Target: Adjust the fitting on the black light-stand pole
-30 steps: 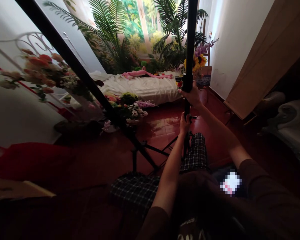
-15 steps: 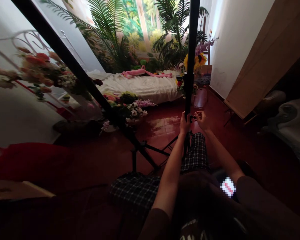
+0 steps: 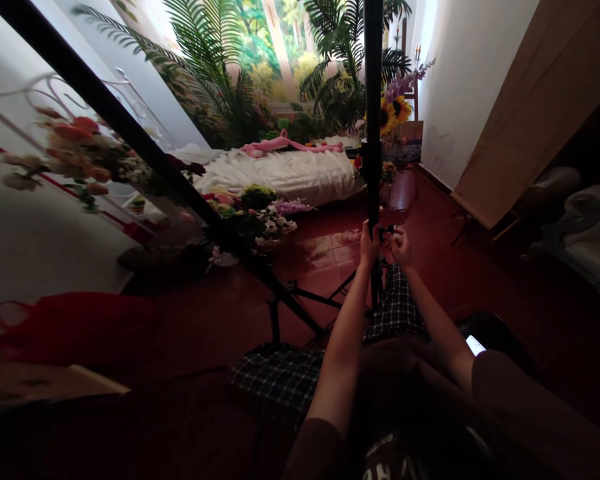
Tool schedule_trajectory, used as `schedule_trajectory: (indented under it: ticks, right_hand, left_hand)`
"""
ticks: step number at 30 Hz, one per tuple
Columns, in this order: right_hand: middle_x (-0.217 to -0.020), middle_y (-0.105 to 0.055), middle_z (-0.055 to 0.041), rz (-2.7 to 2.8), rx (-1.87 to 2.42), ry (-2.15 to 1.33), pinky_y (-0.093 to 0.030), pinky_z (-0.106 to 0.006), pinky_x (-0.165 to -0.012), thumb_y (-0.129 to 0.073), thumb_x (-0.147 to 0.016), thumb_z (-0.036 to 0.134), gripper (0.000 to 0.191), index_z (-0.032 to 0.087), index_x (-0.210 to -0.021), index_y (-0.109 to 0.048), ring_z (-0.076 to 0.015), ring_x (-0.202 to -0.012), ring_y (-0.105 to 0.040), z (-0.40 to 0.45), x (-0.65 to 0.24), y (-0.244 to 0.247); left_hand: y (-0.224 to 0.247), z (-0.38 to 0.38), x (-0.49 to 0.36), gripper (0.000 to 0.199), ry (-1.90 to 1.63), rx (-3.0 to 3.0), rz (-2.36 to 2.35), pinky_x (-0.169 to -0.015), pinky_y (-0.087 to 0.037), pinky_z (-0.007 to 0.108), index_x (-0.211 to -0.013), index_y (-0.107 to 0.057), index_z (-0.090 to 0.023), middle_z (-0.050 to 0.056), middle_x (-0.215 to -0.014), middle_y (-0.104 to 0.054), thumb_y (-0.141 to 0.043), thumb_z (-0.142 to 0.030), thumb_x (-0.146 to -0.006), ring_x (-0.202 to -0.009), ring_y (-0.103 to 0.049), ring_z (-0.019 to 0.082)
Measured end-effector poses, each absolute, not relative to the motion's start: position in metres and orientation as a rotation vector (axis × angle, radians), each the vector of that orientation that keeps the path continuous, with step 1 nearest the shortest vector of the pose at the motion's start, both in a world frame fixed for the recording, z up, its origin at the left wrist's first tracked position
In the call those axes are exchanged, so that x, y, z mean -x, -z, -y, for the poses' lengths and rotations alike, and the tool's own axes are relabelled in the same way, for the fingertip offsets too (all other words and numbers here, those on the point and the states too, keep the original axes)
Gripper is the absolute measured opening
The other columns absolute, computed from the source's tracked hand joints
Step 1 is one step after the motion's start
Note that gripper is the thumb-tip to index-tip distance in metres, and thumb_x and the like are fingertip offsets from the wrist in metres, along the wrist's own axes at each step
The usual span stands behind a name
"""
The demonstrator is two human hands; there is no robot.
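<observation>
A black upright pole point(image 3: 373, 100) of a metal stand rises in front of me. My left hand point(image 3: 369, 247) is closed around this pole, low down, just above my knee. Right beside it, my right hand point(image 3: 401, 248) pinches a small black knob point(image 3: 388, 230) that sticks out from the pole's right side. Its fingertips are small and dim in the view. A second black bar point(image 3: 180, 187) slants from the upper left down to the stand's legs, and dark crossbars point(image 3: 315, 297) join low near the floor.
Artificial flowers point(image 3: 265, 217) stand left of the pole. Behind them is a low bed point(image 3: 290, 177) with a pink stuffed toy point(image 3: 270, 144). A tall brown board point(image 3: 510, 127) leans at right near an ornate sofa point(image 3: 593, 233). A red bag point(image 3: 75, 327) lies left; a lit phone point(image 3: 475, 345) is by my right arm.
My right hand has shifted slightly left and down, its fingers now turned around the knob. My left hand keeps its hold on the pole. The view has moved a little.
</observation>
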State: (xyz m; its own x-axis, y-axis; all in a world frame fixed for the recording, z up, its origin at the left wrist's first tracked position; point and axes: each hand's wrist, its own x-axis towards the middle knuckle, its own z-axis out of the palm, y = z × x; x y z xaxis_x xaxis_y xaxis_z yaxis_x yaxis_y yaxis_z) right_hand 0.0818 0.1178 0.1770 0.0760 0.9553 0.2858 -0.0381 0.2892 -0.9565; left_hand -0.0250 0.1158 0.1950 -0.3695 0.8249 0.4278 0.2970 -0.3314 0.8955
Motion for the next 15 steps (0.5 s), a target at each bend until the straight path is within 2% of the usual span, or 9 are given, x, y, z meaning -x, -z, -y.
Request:
schedule_trajectory:
  ticks: [4,7,10,15]
  right_hand:
    - [-0.062,-0.059,0.0031,1.208,1.103,-1.044,-0.039,-0.018,-0.045,-0.057,-0.078,0.072,0.052,0.02,-0.085,-0.054,-0.0086,-0.049,-0.053,-0.126,-0.08,-0.187]
    - [-0.059,-0.057,0.0035,1.159,1.192,-1.208,-0.033,-0.019,-0.038,-0.059,-0.078,0.07,0.05,0.021,-0.081,-0.052,-0.0073,-0.042,-0.046,-0.134,-0.079,-0.201]
    - [-0.063,-0.059,0.0027,1.103,1.185,-1.239,-0.034,-0.02,-0.038,-0.062,-0.082,0.061,0.041,0.021,-0.086,-0.052,-0.008,-0.042,-0.046,-0.14,-0.076,-0.212]
    - [-0.072,-0.062,0.0022,1.032,1.212,-1.303,-0.044,-0.022,-0.046,-0.059,-0.08,0.035,0.018,0.021,-0.091,-0.054,-0.0116,-0.053,-0.057,-0.152,-0.075,-0.221]
  left_hand:
    - [-0.194,-0.116,0.025,0.036,-1.726,-1.433,-1.502,-0.074,-0.049,0.024,-0.121,-0.056,-0.019,0.005,-0.089,-0.068,-0.044,-0.045,-0.098,-0.077,-0.064,0.014]
    - [-0.194,-0.116,0.025,0.035,-1.732,-1.44,-1.505,-0.077,-0.05,0.025,-0.12,-0.056,-0.02,0.005,-0.092,-0.068,-0.044,-0.045,-0.099,-0.082,-0.065,0.015]
    - [-0.195,-0.116,0.024,0.035,-1.729,-1.442,-1.504,-0.077,-0.05,0.026,-0.12,-0.056,-0.02,0.006,-0.094,-0.069,-0.044,-0.044,-0.099,-0.083,-0.066,0.016]
    - [-0.195,-0.116,0.024,0.036,-1.74,-1.431,-1.495,-0.077,-0.05,0.026,-0.119,-0.056,-0.019,0.008,-0.096,-0.071,-0.046,-0.046,-0.098,-0.084,-0.067,0.017]
